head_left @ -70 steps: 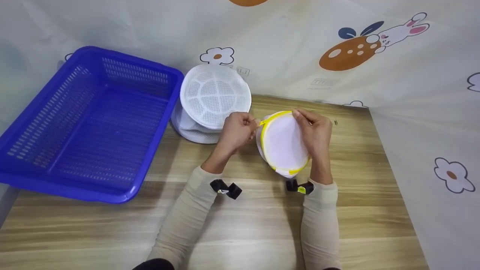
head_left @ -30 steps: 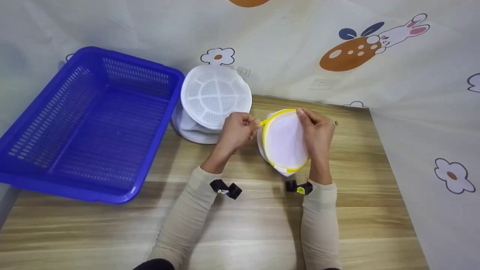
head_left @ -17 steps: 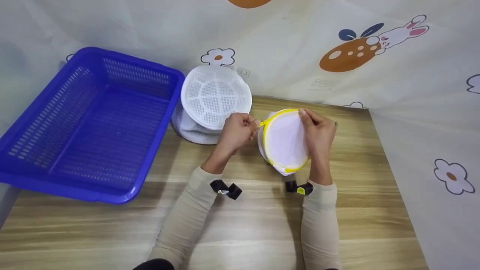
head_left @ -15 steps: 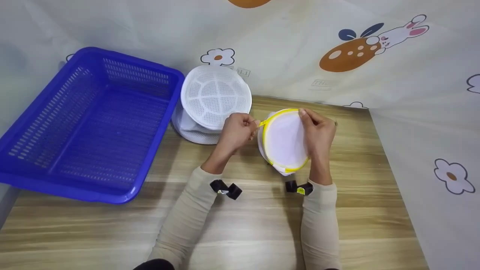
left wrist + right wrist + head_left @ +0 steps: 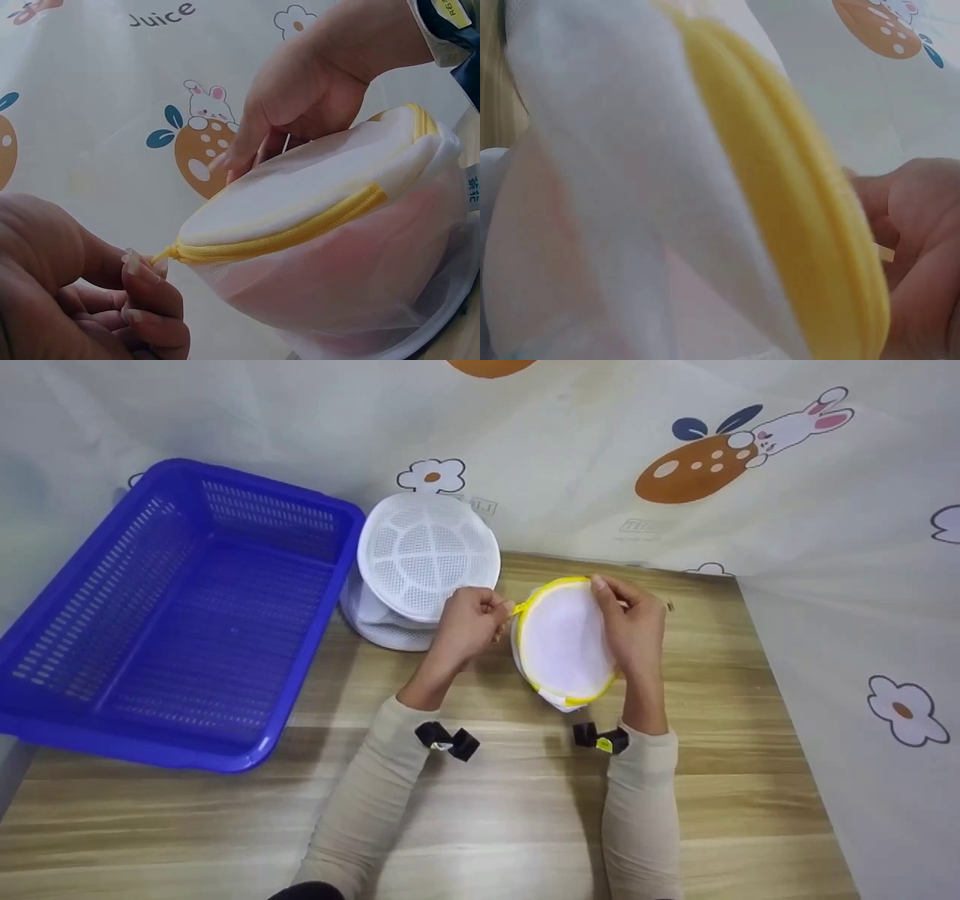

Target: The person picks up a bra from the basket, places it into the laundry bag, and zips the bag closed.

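A white mesh laundry bag (image 5: 566, 641) with a round top stands tilted between the two hands. Its yellow zipper (image 5: 300, 232) runs around the edge of the top, and something pinkish shows through the mesh side in the left wrist view. Thumb and fingers of the left hand (image 5: 472, 622) pinch the yellow zipper pull (image 5: 161, 256) at the bag's left edge. On the far right side, the right hand (image 5: 634, 622) grips the rim with its thumb on top; its other fingers are partly hidden. Blurred zipper and mesh fill most of the right wrist view.
More white mesh bags (image 5: 427, 555) are stacked behind the left hand, against the printed wall covering (image 5: 570, 457). Left of them stands a large blue plastic basket (image 5: 255, 754) with slotted sides. Everything rests on a wood-grain table (image 5: 510, 825).
Both hands keep their grips on the zipper pull and rim. The bag's lower edge has shifted slightly up and left. Basket and stacked bags stay in place.
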The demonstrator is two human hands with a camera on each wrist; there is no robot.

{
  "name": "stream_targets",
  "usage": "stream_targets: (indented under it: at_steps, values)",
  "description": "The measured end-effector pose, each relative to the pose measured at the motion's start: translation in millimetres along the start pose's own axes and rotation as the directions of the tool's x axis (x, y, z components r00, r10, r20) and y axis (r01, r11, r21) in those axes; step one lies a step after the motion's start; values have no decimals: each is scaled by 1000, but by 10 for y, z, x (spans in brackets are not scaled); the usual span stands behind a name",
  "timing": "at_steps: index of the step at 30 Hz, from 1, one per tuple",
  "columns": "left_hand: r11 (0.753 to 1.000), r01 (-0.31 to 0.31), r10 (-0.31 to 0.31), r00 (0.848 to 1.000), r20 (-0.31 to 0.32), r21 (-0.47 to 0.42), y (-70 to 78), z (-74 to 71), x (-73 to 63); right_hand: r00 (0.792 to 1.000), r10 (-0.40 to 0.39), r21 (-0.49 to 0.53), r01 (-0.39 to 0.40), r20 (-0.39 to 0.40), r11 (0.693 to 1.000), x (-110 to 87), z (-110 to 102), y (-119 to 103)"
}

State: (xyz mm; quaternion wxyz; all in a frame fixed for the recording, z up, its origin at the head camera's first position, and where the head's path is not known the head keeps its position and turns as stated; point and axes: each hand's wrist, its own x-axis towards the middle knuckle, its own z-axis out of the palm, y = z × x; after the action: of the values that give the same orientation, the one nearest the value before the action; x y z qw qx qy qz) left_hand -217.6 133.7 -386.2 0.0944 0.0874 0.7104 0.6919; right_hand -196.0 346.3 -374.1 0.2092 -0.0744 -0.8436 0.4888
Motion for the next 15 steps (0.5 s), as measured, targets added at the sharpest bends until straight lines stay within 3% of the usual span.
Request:
stream_targets:
  at_steps: [3, 8, 12, 15]
  values:
    - [1000, 1, 0, 1000, 19, -22, -5, 11, -3, 991, -124, 6, 123, 56, 992, -31, 25, -11]
    - [1000, -3, 4, 999, 45, -24, -21, 25, 3, 935, -324, -13, 329, 142, 944, -73, 91, -29]
    - [1000, -17, 18, 999, 48, -7, -25, 24, 4, 912, -362, -58, 379, 194, 923, -92, 146, -49]
    - [999, -32, 31, 998, 58, 13, -21, 23, 4, 906, -358, -95, 386, 225, 918, -100, 175, -50]
